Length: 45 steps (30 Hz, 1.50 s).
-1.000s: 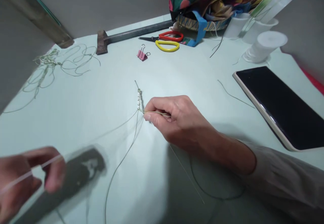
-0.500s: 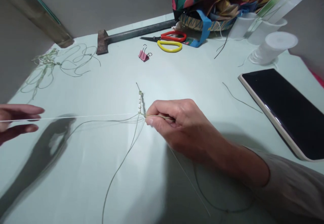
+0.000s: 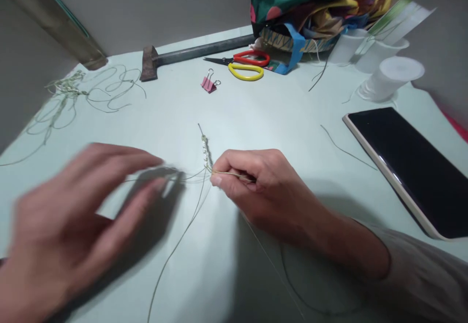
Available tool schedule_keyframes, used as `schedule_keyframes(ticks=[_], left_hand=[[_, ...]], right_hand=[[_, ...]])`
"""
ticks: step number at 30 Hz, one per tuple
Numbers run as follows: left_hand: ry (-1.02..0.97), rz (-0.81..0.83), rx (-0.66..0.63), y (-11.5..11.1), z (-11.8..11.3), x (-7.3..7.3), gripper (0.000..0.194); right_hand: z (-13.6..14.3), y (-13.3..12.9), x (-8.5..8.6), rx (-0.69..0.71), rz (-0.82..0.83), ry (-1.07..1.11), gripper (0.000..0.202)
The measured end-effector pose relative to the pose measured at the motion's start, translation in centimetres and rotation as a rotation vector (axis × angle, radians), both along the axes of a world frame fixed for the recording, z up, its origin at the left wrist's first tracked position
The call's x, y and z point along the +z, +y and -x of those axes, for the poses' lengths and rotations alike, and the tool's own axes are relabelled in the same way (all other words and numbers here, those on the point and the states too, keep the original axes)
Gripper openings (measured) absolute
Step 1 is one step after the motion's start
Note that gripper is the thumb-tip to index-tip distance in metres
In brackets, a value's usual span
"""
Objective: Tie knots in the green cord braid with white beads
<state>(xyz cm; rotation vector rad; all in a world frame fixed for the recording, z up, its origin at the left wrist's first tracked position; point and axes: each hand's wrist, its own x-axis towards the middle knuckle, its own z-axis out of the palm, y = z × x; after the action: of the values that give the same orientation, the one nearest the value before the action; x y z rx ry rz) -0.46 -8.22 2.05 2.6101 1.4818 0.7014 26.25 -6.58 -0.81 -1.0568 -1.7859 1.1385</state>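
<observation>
A short knotted cord piece [image 3: 205, 152], green and white, lies on the table with loose thin cords fanning out from its lower end. My right hand [image 3: 252, 181] pinches a green cord [image 3: 230, 173] between thumb and forefinger right beside that end. To the left, my left hand [image 3: 87, 216] is slightly blurred, thumb and fingers apart, its fingertips near the cords that run leftward. No cord shows clearly between those fingertips. Another green cord [image 3: 175, 245] trails down toward the near edge of the view.
Scissors [image 3: 248, 72], a pink binder clip [image 3: 209, 85] and a hammer [image 3: 204, 47] lie at the back. A tangle of green cord [image 3: 68, 89] is far left. On the right are a phone [image 3: 409, 167], white spools [image 3: 391, 77] and a basket [image 3: 278, 40] heaped with cloth.
My left hand has come in from the left edge toward the knotted piece. The white cord stretched taut to it before no longer shows as a straight line. My right hand keeps its pinch.
</observation>
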Motion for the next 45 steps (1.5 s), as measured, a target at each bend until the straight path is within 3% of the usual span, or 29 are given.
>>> schedule_keyframes(ticks=[2, 5, 12, 19, 26, 30, 36, 40, 45], left_hand=[[0.020, -0.015, -0.154, 0.1, -2.1, -0.4, 0.015], [0.097, -0.043, -0.226, 0.7, -4.2, -0.8, 0.012], [-0.008, 0.067, -0.179, 1.4, -4.3, -0.6, 0.015], [-0.149, 0.147, -0.045, 1.0, -3.7, -1.1, 0.012], [-0.142, 0.224, -0.007, 0.8, -3.0, -1.3, 0.010], [-0.259, 0.366, 0.033, 1.3, -2.9, -1.1, 0.010], [-0.578, 0.825, 0.201, 2.1, -3.6, -0.8, 0.018], [-0.685, 1.002, 0.161, 2.7, -4.0, -0.7, 0.011], [-0.733, 1.094, 0.109, 3.0, -3.6, -0.8, 0.010]], right_hand=[[0.0, -0.1, 0.0, -0.004, -0.008, -0.002, 0.027], [-0.1, -0.3, 0.0, -0.012, -0.020, -0.002, 0.025], [-0.3, -0.4, 0.0, -0.024, -0.041, -0.008, 0.023], [-0.4, -0.3, 0.1, -0.025, -0.041, -0.016, 0.023], [-0.3, -0.4, 0.1, -0.026, 0.023, -0.024, 0.023], [-0.3, -0.4, 0.4, -0.032, 0.028, -0.018, 0.023], [-0.2, -0.4, 0.4, -0.032, 0.017, 0.005, 0.026], [-0.2, -0.4, 0.3, -0.033, 0.020, -0.012, 0.026], [-0.3, -0.4, 0.3, -0.037, 0.026, -0.007, 0.025]])
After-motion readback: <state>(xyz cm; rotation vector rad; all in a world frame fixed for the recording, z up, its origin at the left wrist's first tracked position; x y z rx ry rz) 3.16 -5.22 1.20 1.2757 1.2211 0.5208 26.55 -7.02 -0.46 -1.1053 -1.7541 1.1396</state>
